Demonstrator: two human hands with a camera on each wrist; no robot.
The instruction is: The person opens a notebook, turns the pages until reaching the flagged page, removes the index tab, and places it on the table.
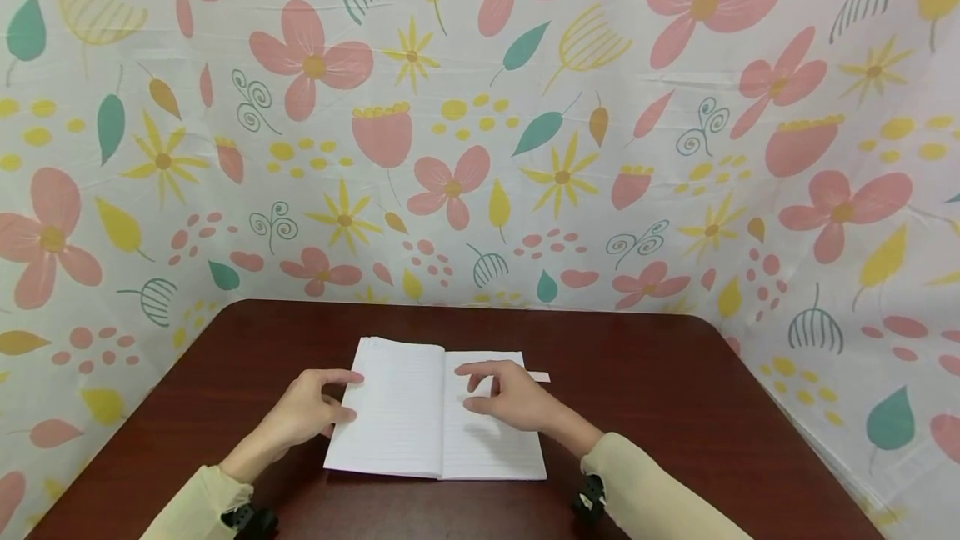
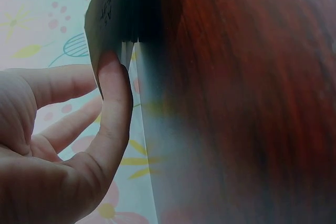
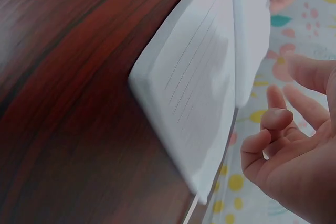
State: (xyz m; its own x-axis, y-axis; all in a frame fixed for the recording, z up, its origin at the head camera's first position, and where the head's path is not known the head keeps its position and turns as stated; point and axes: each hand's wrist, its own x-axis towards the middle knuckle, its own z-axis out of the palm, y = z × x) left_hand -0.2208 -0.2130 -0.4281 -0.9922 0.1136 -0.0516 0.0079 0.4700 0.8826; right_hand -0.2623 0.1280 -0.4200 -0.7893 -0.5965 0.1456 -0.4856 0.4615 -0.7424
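Observation:
A notebook [image 1: 397, 407] with white ruled pages lies open on the table, its spine fold near the middle. My left hand [image 1: 303, 408] pinches its left edge, with the thumb and fingers bent about the page side. In the left wrist view a finger or thumb of the left hand [image 2: 113, 114] lies against a pale sheet [image 2: 105, 19] with dark handwriting. Above the right page hovers my right hand [image 1: 513, 397], fingers loosely bent and nothing in them; its shadow falls on the paper. In the right wrist view the right hand [image 3: 294, 150] is apart from the notebook [image 3: 194, 77].
A narrow white strip [image 1: 540, 376] sticks out past the notebook's right edge. The dark red-brown wooden table [image 1: 637, 407] extends on both sides. A flower-patterned cloth [image 1: 480, 123] hangs behind and beside it. Each wrist carries a black strapped device [image 1: 251, 519].

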